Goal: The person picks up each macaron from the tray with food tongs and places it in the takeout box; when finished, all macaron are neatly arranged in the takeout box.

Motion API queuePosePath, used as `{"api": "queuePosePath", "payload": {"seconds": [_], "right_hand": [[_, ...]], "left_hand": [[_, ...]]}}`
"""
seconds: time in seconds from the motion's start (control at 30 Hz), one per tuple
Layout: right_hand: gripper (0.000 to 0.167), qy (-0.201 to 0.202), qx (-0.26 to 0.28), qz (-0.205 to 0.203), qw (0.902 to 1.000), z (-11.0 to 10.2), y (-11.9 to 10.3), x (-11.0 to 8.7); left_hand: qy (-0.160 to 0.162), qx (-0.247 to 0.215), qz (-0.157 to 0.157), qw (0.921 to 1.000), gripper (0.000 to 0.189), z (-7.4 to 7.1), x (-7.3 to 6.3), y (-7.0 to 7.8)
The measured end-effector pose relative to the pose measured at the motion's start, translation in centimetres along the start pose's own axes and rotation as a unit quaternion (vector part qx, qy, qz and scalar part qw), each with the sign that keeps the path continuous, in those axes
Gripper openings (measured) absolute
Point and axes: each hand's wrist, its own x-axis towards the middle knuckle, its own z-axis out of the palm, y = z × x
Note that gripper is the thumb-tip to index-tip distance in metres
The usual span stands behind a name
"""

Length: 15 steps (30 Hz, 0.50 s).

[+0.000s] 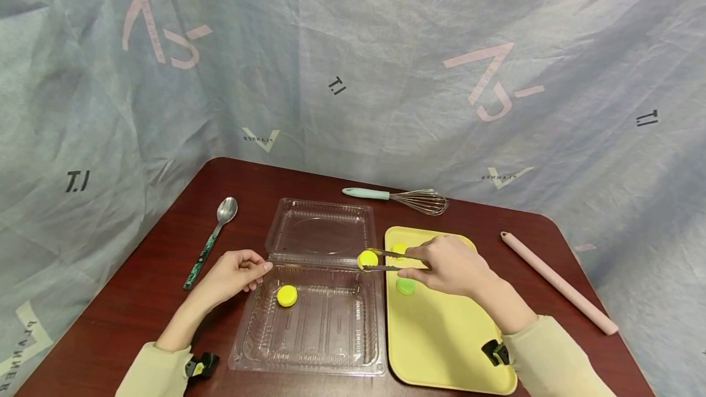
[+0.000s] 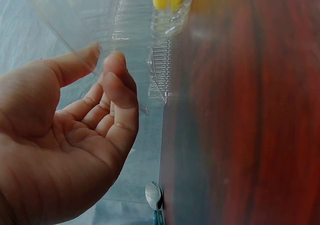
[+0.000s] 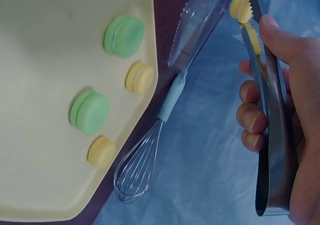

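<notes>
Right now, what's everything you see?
Curtain: 1, grey, behind
Table: 1, maroon, below
Tray: 1, yellow, right
Box: 1, clear, beside tray
Tongs: 1, silver, above tray
Macarons: 4, yellow, on tray (2), in box, in tongs
More macarons: 2, green, on tray
Spoon: 1, silver-green, left of box
Whisk: 1, silver-blue, behind box
Rod: 1, pink, right of tray
Sleeves: 2, beige, on arms
Cameras: 2, black, at wrists
Hands: 2, bare, at box and tongs
</notes>
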Motion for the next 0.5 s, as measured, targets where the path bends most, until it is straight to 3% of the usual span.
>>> {"api": "queuePosePath", "payload": {"seconds": [0.5], "right_hand": [[0.033, -0.026, 0.027, -0.024, 0.999, 1.0, -2.6, 1.3]], "left_hand": [[-0.002, -0.001, 0.003, 1.0, 0.023, 0.0, 0.0, 0.0]]}}
